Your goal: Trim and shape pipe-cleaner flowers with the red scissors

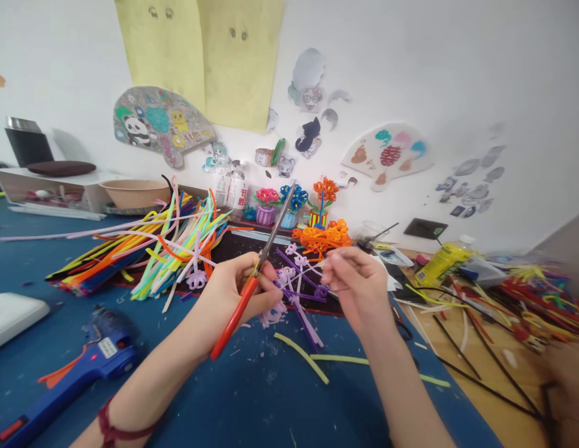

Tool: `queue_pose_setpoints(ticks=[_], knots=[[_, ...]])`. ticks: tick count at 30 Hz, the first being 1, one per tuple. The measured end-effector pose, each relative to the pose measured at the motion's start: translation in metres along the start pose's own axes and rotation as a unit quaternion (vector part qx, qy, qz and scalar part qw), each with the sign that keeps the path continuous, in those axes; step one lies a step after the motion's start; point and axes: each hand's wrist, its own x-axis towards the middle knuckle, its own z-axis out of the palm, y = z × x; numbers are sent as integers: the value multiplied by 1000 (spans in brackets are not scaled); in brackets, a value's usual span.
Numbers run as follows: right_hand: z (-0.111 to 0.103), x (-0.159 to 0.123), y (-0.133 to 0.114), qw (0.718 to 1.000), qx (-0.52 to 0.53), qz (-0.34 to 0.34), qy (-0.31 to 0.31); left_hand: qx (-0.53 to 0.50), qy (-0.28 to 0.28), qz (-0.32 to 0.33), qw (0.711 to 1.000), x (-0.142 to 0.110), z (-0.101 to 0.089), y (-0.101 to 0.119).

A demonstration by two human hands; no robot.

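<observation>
Red-handled scissors (236,317) lie across my left hand (233,298), their blades pointing up toward the wall. That hand's thumb and fingertips are closed near one end of a thin pale pipe cleaner (304,271). At its other end, my right hand (357,280) pinches with thumb and forefinger. Below and between the hands, light purple looped flowers (273,314) and dark purple stems (308,330) lie on a black mat. Orange looped pieces (324,236) are heaped just beyond my right hand.
Bundles of colourful pipe cleaners (177,249) lie to the left, near a blue glue gun (100,358). Small potted flowers (294,205) stand by the wall. Yellow-green pieces (301,356) lie in front. At right are a yellow bottle (441,264), black cables and part of another person's hand (567,373).
</observation>
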Motion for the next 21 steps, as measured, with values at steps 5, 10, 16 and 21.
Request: queue_pose_setpoints(ticks=[5,10,16,21], knots=[[-13,10,-5,993,75,-18,94,-27,-9,-4,1000,0,-1,0],[-1,2,3,991,-69,89,-74,-37,-13,3,999,2,-1,-6],[16,-10,13,955,-131,143,-226,-44,-31,3,999,3,-3,-7],[19,-12,17,963,-148,123,-190,-39,-48,-2,998,3,-2,-6]])
